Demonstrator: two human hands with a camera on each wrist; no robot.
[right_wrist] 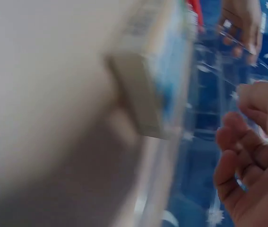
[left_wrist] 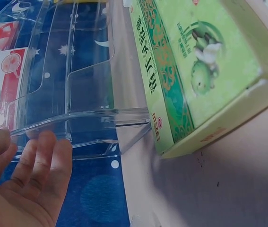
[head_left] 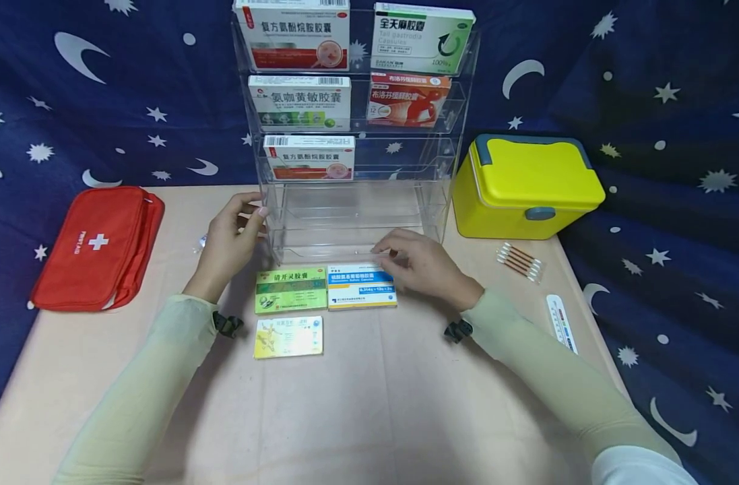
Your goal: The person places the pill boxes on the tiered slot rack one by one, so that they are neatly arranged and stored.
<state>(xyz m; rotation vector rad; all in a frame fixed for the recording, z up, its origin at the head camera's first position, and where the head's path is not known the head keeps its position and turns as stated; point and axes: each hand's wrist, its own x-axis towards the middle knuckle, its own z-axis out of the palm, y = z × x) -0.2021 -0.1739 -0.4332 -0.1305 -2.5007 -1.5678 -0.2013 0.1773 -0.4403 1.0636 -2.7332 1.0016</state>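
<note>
A clear plastic tiered rack [head_left: 351, 205] stands at the back of the table with medicine boxes in its upper tiers. My left hand [head_left: 230, 239] is at its left side, thumb and fingertips right at the side edge; in the left wrist view the fingers [left_wrist: 44, 158] are fairly straight. Near the bottom tier's front lip is my right hand [head_left: 420, 266], its fingers loosely bent around nothing. Before the rack lie a green medicine box [head_left: 290, 291] and a blue-and-white one [head_left: 362, 286], side by side. A yellow-and-white box [head_left: 288, 337] lies nearer me.
To the left lies a red first-aid pouch [head_left: 96, 249]. A yellow case [head_left: 527, 188] with a grey handle stands right of the rack. Packed cotton swabs [head_left: 519, 261] and a white thermometer [head_left: 561, 323] lie along the table's right side. A star-patterned blue cloth [head_left: 163, 81] hangs behind.
</note>
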